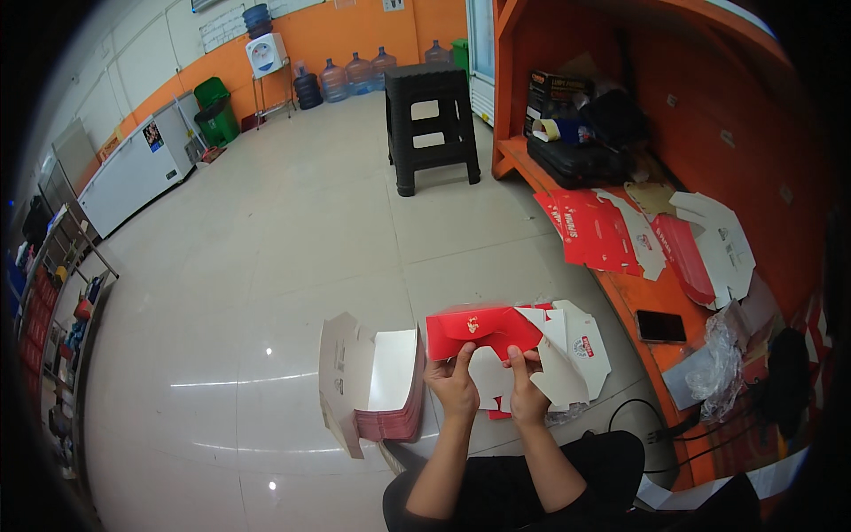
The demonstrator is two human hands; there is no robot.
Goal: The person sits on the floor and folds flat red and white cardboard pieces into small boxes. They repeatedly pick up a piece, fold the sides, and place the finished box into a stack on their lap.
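A red and white cardboard box [474, 324], partly folded, is held up in front of me by both hands. My left hand [453, 387] is closed on its lower left edge with the thumb pressed on the red panel. My right hand [528, 388] grips it farther right, near a crease, with a white flap hanging beside it. Behind and below lie flat white and red box blanks [587, 348] on the floor. To the left stands a stack of nested folded boxes [390, 424], the top one with its white inside and lid open.
On my right runs an orange shelf [634, 310] carrying more red and white blanks [596, 230], a phone [660, 326], crumpled clear plastic [716, 377] and a black bag [576, 161]. Black cables trail near its edge. Ahead stands a black stool [430, 124]; a rack [55, 310] is far left.
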